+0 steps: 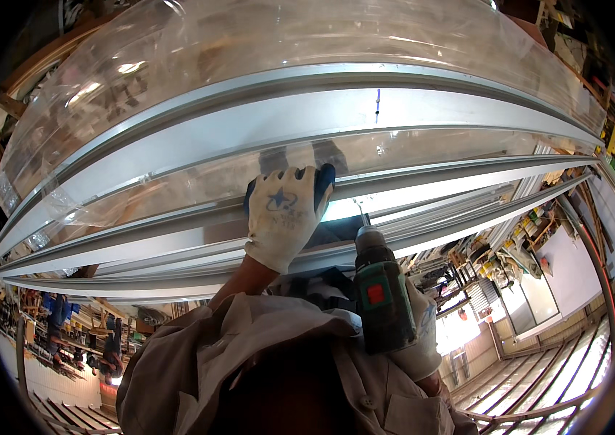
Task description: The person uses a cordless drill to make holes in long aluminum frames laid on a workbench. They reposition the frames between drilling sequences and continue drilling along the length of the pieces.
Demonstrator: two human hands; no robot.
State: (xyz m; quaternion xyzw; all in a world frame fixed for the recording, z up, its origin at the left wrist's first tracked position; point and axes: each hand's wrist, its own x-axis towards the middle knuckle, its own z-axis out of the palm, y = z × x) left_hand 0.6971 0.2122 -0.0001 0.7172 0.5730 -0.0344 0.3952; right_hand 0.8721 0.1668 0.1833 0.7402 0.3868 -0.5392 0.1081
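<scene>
My left hand, in a white work glove with blue fingertips, curls over the upper edge of a long silver aluminium profile and grips it. My right hand, gloved as well, is closed round the handle of a dark green and black cordless drill with a red patch. The drill points away from me, and its thin bit reaches the near face of the profile, where a bright light falls. Whether the bit has entered the metal I cannot tell. Most of the right hand's fingers are hidden behind the drill.
Beyond lies another long profile with a blue mark and a dark spot on it. Clear plastic sheeting spreads behind. More profiles lie closer to me. Cluttered workshop shelves stand to the right.
</scene>
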